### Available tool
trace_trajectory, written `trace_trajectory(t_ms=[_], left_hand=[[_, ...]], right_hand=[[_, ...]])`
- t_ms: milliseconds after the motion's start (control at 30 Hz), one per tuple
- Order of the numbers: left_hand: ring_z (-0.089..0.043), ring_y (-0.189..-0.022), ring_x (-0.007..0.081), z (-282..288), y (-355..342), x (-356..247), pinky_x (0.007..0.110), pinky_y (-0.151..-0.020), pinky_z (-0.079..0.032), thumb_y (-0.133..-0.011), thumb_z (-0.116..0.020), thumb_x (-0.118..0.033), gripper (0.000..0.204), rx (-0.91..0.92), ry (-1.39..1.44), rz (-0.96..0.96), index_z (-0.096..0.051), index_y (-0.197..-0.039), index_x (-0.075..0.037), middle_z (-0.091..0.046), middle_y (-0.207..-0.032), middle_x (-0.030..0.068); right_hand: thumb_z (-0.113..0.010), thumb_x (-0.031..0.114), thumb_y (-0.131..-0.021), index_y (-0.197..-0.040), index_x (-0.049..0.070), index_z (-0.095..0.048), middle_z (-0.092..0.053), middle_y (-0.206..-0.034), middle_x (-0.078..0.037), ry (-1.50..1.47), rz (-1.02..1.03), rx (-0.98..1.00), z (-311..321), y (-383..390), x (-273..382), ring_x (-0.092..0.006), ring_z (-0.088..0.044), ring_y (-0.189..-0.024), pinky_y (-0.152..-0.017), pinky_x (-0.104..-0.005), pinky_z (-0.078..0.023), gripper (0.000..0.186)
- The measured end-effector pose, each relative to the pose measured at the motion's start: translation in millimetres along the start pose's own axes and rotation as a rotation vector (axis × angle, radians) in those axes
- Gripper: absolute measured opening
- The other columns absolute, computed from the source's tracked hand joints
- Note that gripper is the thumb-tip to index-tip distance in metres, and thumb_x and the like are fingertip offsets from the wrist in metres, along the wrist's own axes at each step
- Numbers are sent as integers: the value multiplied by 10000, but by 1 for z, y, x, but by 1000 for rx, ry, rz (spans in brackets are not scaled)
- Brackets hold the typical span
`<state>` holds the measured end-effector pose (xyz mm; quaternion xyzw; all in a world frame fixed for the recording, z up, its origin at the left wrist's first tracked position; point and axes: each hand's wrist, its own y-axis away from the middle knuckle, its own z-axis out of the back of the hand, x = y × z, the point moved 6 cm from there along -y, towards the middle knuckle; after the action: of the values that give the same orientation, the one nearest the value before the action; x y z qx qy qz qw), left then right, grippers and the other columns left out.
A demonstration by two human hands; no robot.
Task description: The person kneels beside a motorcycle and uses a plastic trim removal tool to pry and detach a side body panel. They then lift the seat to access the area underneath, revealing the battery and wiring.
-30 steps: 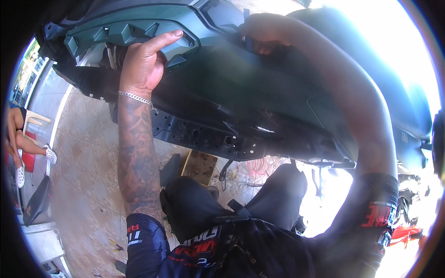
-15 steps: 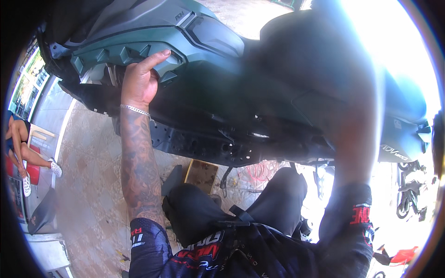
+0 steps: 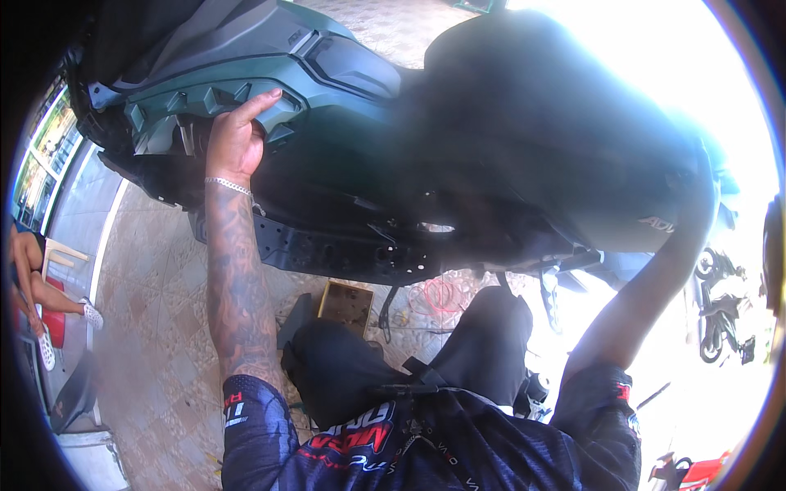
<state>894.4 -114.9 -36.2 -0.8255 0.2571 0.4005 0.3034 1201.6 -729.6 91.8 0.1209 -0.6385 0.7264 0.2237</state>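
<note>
A large dark green scooter body panel point(image 3: 491, 123) with a ridged lighter section spans the top of my view, over a black, holed frame piece point(image 3: 327, 254). My left hand point(image 3: 237, 143) grips the ridged section at the left, fingers curled under it and thumb lying along its outer face. My right hand point(image 3: 692, 180) is at the panel's far right end, dim and blurred in glare, so its fingers cannot be made out.
A seated person point(image 3: 41, 295) in white shoes is at the left. A yellow-edged tray point(image 3: 344, 303), red hose point(image 3: 438, 299) and dark loose piece point(image 3: 70, 385) lie on the tiled floor point(image 3: 155, 311). A scooter point(image 3: 712, 303) stands beyond my right arm.
My right hand has moved from the top middle to the far right end of the panel. My left hand still grips the ridged section, slightly lower and further left.
</note>
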Motion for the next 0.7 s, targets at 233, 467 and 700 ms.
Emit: trace_trajectory(t_ms=[233,467,700], left_hand=[[-674,-946,229,0,-3,2,340,-882,-523,-806,-739,17,195,13,-7,17,-681,-974,94,-689,-996,150],[-671,-960,229,1,-2,0,338,-896,-517,-811,-734,20,204,-12,-41,16,-673,-991,95,-687,-1015,150],[-671,-969,221,3,-6,0,334,-899,-513,-806,-732,32,263,-53,-66,22,-656,-1053,80,-686,-1043,135]], right_hand=[[-536,171,-971,-1411,87,-497,-627,-1246,-134,131,-160,178,49,-25,-76,-190,-603,-1140,-930,-360,-511,449],[-537,175,-969,-1386,72,-504,-634,-1213,-143,215,-129,181,-8,-24,-35,-212,-614,-1110,-909,-366,-512,431],[-537,179,-967,-1362,57,-510,-641,-1180,-151,333,22,311,-92,-39,43,-233,-624,-1080,-888,-371,-513,414]])
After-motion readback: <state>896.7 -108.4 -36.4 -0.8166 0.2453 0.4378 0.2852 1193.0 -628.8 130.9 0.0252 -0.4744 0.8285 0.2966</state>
